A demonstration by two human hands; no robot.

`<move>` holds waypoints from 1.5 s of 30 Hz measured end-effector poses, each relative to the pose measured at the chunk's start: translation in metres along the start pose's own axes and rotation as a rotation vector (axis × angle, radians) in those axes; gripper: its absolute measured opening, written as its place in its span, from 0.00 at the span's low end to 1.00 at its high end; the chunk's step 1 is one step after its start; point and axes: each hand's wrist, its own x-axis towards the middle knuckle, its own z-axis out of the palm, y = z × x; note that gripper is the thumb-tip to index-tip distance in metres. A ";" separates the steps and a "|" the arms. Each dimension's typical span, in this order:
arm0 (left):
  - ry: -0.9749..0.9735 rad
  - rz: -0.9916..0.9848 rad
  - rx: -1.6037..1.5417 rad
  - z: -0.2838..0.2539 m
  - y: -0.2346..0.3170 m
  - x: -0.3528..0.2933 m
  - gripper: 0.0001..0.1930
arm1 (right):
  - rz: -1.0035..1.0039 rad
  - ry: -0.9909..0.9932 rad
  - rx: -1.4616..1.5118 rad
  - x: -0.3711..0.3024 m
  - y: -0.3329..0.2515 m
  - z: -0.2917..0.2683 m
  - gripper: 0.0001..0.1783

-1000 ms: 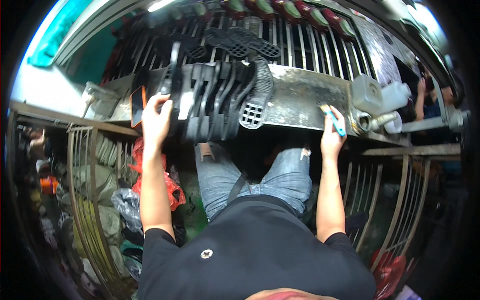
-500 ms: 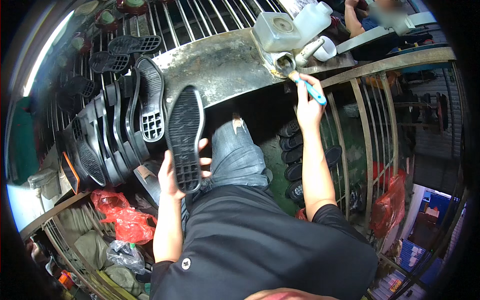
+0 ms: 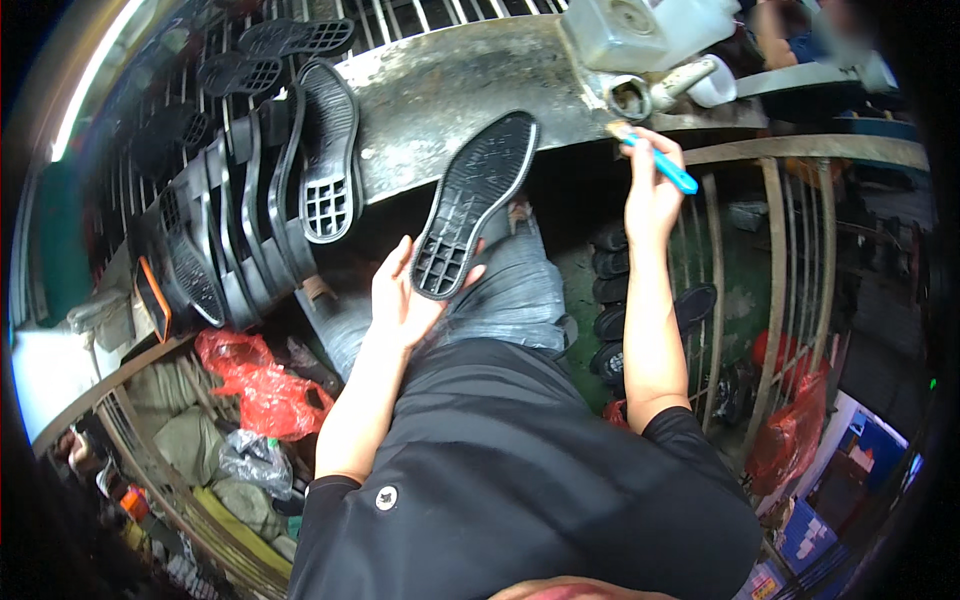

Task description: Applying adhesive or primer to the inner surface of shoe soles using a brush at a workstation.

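My left hand holds a black shoe sole by its heel end, over my lap. The gridded heel lies in my fingers, and the toe points away to the right. My right hand grips a brush by its blue handle. Its pale tip is just on the near side of a small, stained round pot at the edge of the worn metal work surface. Left of the held sole, another black sole lies beside a row of soles standing on edge.
A squarish translucent container and a white cup stand near the pot. Metal rails rise at the right. Red plastic bags hang at the lower left. Several dark shoes sit below, right of my knees. Another person is at the upper right.
The brush tip has come out of the pot toward me. My left hand has tilted the sole, its toe swinging right. The whole view has shifted slightly.
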 end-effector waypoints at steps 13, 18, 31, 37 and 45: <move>-0.093 0.030 0.031 0.000 -0.002 -0.011 0.32 | -0.335 -0.423 -0.206 -0.042 -0.042 0.083 0.07; -0.086 0.047 0.076 0.009 0.000 -0.013 0.31 | -0.184 -0.229 -0.228 -0.002 -0.028 0.069 0.04; 0.034 0.235 0.370 0.020 -0.006 -0.005 0.32 | -0.286 -0.055 -0.476 0.034 -0.013 -0.006 0.08; 0.037 0.183 0.105 0.004 -0.003 0.006 0.36 | 0.051 0.033 0.139 -0.009 -0.013 0.038 0.06; -0.136 0.161 -0.035 -0.007 0.004 0.001 0.32 | -0.458 -0.417 -0.046 -0.124 -0.046 0.097 0.16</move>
